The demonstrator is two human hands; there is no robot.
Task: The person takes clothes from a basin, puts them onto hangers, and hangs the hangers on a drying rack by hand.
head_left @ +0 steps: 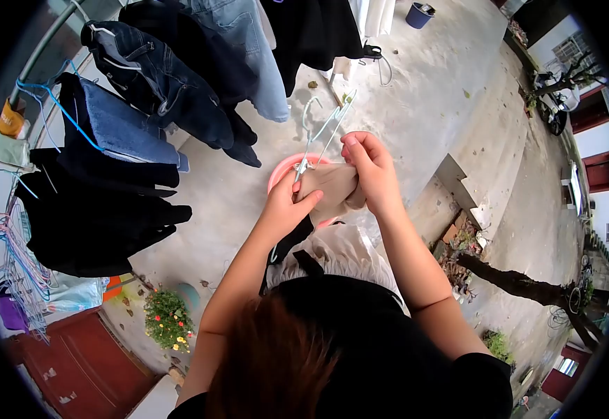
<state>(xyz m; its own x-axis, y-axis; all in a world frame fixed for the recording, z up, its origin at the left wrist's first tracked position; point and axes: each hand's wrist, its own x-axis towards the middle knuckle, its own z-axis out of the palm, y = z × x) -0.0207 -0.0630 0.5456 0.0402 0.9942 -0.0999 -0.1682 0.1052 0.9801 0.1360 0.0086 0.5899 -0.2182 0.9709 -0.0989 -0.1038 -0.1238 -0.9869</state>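
Note:
A beige piece of cloth point(329, 187) is stretched between my two hands in front of my body. My left hand point(287, 208) grips its left side, thumb on top, close to a light blue hanger point(334, 120) whose wires rise above the cloth. At the cloth's right edge my right hand point(373, 171) is closed on the fabric, with thumb and fingers bent together. Below the cloth is a pink basin point(280, 172), partly covered by the cloth and my left hand. A dark cloth strip hangs under my left hand.
Dark jeans point(158, 77), black garments point(95, 216) and other clothes hang from a metal rail point(42, 45) at the left. Many empty hangers point(18, 251) cluster lower left. A flowering plant point(168, 318) stands below. A blue bucket point(418, 17) is at the top, a tree trunk point(514, 281) at the right.

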